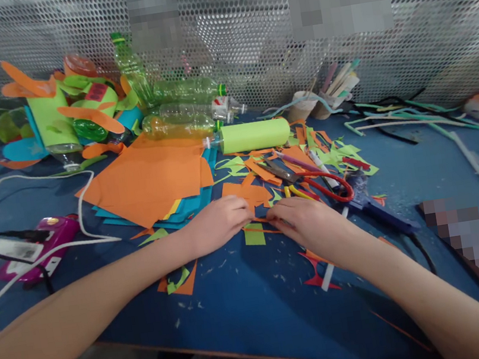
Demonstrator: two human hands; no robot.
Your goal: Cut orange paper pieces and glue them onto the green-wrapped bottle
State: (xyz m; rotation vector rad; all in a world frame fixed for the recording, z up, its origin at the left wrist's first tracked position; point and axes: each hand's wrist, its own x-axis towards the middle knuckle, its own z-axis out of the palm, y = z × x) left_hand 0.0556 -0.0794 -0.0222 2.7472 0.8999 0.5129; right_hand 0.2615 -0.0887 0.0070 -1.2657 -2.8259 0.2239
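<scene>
- the left hand (225, 220) and right hand (308, 220) reach forward, fingers bent, meeting near an orange strip (260, 220)
- fingertips are partly hidden; whether either grips it can't be made out

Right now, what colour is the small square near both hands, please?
The square is light green; head view.

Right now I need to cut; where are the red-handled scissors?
The scissors lie right of centre in the head view, just beyond the right hand, among paper scraps.
</scene>
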